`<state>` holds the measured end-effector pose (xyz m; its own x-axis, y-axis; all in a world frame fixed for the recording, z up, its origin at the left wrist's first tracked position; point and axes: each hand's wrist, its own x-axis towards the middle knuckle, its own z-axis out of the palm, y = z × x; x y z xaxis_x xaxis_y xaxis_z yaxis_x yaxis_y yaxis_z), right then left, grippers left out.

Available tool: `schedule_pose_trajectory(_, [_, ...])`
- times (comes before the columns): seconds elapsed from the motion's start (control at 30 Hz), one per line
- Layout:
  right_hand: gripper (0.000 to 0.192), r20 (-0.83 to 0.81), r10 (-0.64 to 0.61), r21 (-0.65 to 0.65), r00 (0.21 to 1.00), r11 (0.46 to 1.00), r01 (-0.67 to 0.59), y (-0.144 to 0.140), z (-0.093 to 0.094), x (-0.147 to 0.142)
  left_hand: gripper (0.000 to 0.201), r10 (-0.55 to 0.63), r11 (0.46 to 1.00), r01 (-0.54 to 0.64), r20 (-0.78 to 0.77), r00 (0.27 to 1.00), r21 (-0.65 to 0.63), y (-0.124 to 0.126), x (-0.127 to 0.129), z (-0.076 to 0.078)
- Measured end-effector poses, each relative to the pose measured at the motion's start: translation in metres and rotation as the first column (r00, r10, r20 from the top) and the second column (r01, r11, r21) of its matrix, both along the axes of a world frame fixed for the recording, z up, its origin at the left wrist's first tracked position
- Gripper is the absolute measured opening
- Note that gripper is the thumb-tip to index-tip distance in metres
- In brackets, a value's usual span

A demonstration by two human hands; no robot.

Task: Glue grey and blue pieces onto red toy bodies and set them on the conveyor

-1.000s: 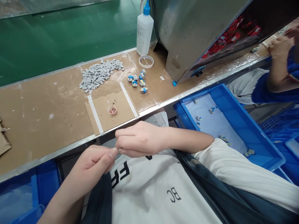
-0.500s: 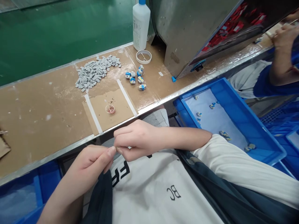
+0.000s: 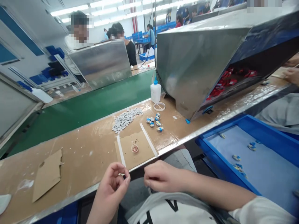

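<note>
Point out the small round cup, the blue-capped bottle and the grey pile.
Small round cup [image 3: 135,151], head view: front wall.
Blue-capped bottle [image 3: 155,93], head view: mid body.
Grey pile [image 3: 125,120], head view: its middle.

Two hands: left hand [image 3: 113,183], right hand [image 3: 161,175]. Straight ahead of them on the worktop [image 3: 81,169]: one cardboard mat [image 3: 127,158], two white tape strips [image 3: 121,149], one small cup [image 3: 135,148]. Farther out: one heap of grey pieces [image 3: 125,119], too many to count; one white ring [image 3: 159,106]; one blue-capped bottle [image 3: 155,92]. Ahead of right hand: blue-and-white blocks [image 3: 160,129], six or seven, rear ones overlap. Left of hands: one loose cardboard piece [image 3: 48,174]. Right of hands: one blue bin [image 3: 223,126], at least four small blocks [image 3: 251,146] inside.
</note>
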<state>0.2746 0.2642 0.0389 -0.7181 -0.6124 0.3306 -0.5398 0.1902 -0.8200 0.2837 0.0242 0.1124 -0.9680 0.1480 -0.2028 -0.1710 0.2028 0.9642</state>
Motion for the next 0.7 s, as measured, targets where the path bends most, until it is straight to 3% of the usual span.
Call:
schedule_pose_trajectory(0.3, [0.018, 0.076, 0.073, 0.123, 0.994, 0.989, -0.082, -0.008, -0.025, 0.009, 0.057, 0.077, 0.987, -0.076, -0.004, 0.997, 0.14, 0.005, -0.003, -0.004])
schedule_pose_trajectory(0.5, [0.013, 0.172, 0.067, 0.203, 0.983, 0.974, -0.102, -0.008, -0.021, 0.02, 0.052, 0.108, 0.954, -0.085, -0.066, 0.992, 0.287, 0.002, -0.001, -0.011])
schedule_pose_trajectory(0.7, [0.032, 0.231, 0.027, 0.273, 0.972, 0.957, -0.092, -0.007, -0.02, 0.026, 0.06, 0.053, 0.933, -0.012, -0.106, 0.993, 0.359, 0.001, -0.007, -0.016])
